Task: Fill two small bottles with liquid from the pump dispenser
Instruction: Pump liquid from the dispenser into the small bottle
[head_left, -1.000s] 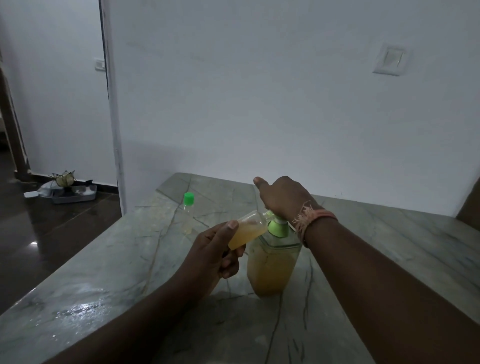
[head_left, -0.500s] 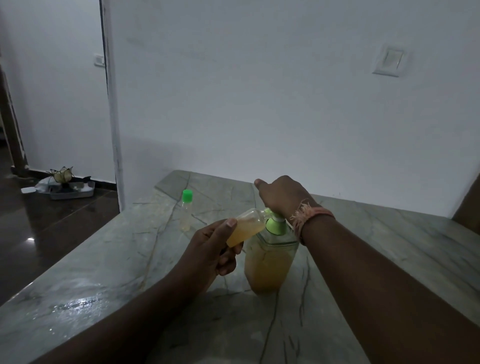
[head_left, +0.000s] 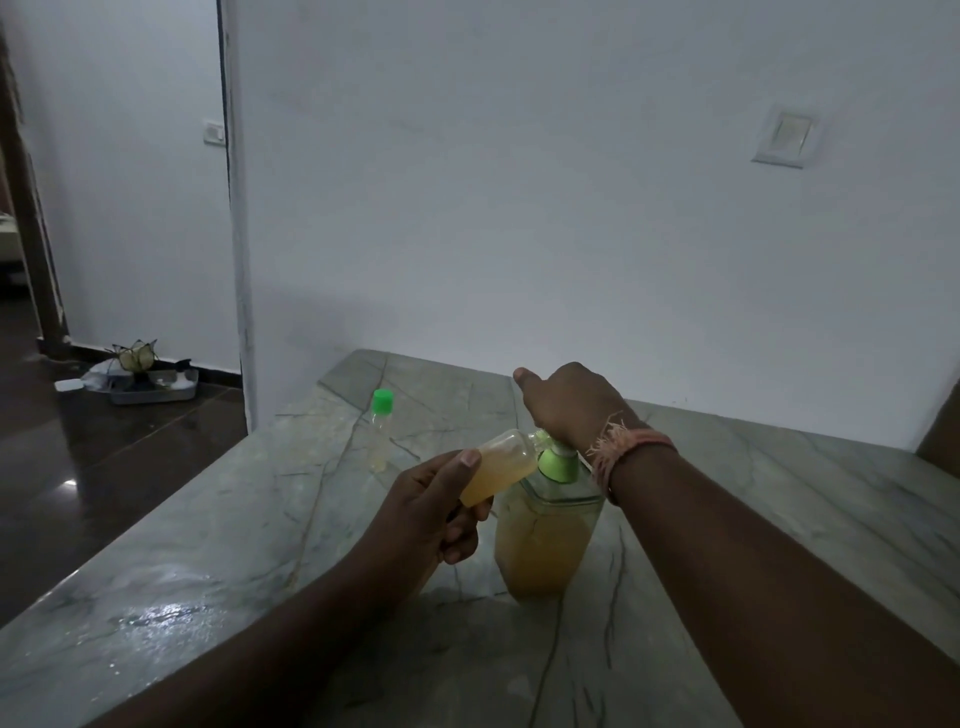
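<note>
I see my left hand (head_left: 434, 506) gripping 1 tilted small bottle (head_left: 498, 467), mouth at the pump dispenser (head_left: 545, 525) nozzle. My right hand (head_left: 569, 405) presses the pump head, hiding it; finger curl unclear. Behind-left of the dispenser stands a green-capped bottle (head_left: 381, 434) on the marble table (head_left: 208, 545).

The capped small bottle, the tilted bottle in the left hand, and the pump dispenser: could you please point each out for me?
capped small bottle (head_left: 381, 436): head view, on its clear body below the green cap.
tilted bottle (head_left: 501, 469): head view, on its liquid-filled side.
pump dispenser (head_left: 545, 545): head view, on its yellow-filled body.
</note>
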